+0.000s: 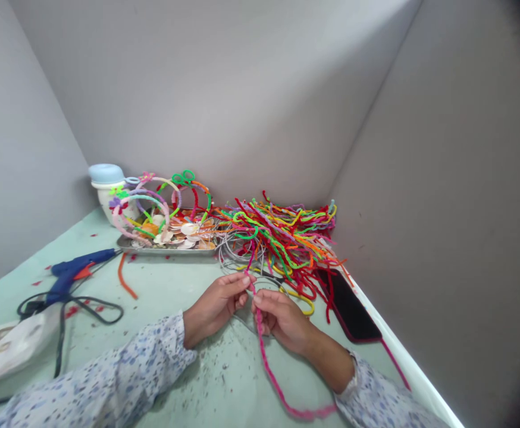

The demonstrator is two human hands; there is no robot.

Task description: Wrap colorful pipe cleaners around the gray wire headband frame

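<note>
A long pink pipe cleaner point(266, 365) with a twisted look runs between my hands. Its near end curves down to the right, by my right sleeve. My left hand point(218, 306) pinches it near its upper part between thumb and fingertips. Just below that grip, my right hand point(284, 321) is closed on the same strand. Both hands are slightly above the table, close together but apart. Behind them lie coils of thin pale wire point(237, 252). A yellow loop point(307, 306) shows beside my right hand; what it belongs to is partly hidden.
A heap of colourful pipe cleaners point(282, 232) lies at the back. Left of it, a metal tray point(171, 252) holds shells and pipe-cleaner headbands point(140, 208). A blue glue gun point(70, 273) with its cord, a white bag point(19, 348), a lidded cup point(107, 184) and a phone point(353, 309) surround me.
</note>
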